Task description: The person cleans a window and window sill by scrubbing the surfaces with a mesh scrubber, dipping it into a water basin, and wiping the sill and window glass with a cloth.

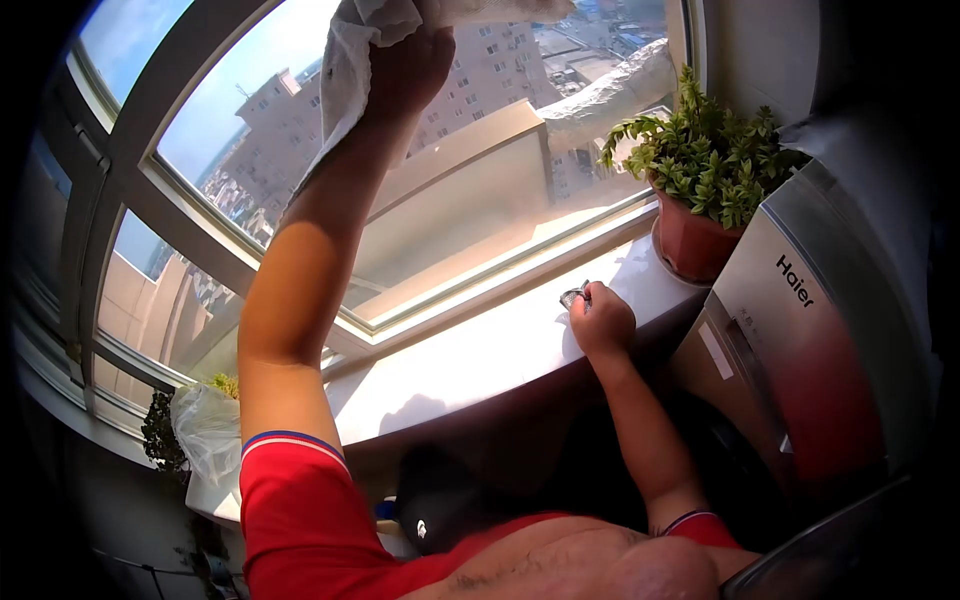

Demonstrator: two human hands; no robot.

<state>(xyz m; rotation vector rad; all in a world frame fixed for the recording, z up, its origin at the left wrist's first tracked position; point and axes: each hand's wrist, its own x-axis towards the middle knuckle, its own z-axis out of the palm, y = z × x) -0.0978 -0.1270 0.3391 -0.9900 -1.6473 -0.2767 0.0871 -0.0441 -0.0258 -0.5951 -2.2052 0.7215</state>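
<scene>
My left hand (412, 72) is raised high against the window pane (440, 215), closed on a white cloth (346, 75). Part of the cloth hangs down beside my wrist, and more of it spreads to the right along the top edge of the view. My fingers there are partly hidden by the cloth and shadow. Lower down, my right hand (606, 322) rests at the white windowsill (500, 345). Its fingers are closed on a small crumpled, silvery-grey piece (572, 297), whose kind I cannot make out.
A leafy plant in a reddish pot (690, 235) stands on the sill's right end. Beside it is a grey and red Haier appliance (780, 330). The window frame (180, 120) runs along the left, with a plastic bag (207, 430) near another plant below.
</scene>
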